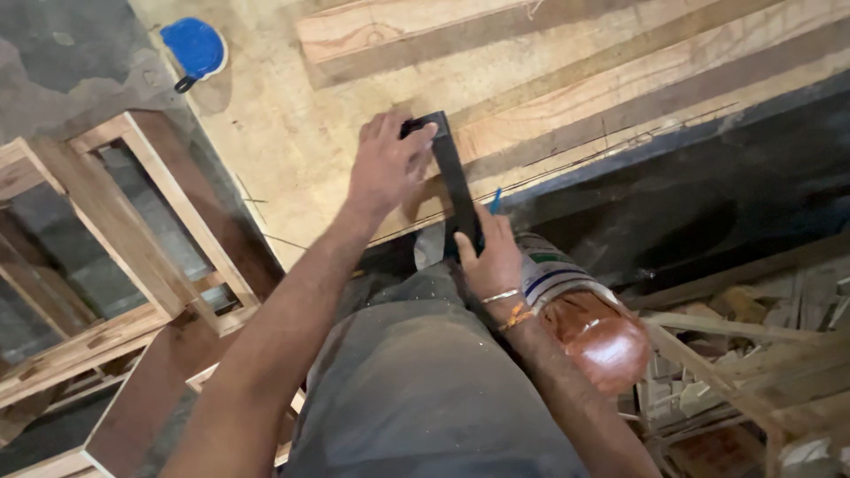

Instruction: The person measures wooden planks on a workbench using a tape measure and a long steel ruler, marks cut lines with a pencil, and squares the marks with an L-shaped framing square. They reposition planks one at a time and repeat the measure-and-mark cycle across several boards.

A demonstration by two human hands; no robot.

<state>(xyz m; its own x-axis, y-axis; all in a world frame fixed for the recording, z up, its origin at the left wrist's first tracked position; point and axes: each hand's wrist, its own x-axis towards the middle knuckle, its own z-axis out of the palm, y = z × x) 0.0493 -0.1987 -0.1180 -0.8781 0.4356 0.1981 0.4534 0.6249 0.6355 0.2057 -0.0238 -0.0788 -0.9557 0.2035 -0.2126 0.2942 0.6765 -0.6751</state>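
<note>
My left hand [386, 165] presses the far end of a black try square [453, 177] down on a pale plywood sheet [292, 133]. My right hand [490, 258] grips the near end of the square at the sheet's front edge and also holds a blue pencil [496, 200], whose tip pokes up beside the blade. The square lies across the edge of a long wooden plank [620, 84]. A bangle and thread circle my right wrist.
A blue round object with a black handle [197, 48] lies at the sheet's far left. Wooden frames [133, 230] stand at left. Scrap wood [761, 354] is piled at right. A shiny brown rounded thing [602, 341] sits by my leg.
</note>
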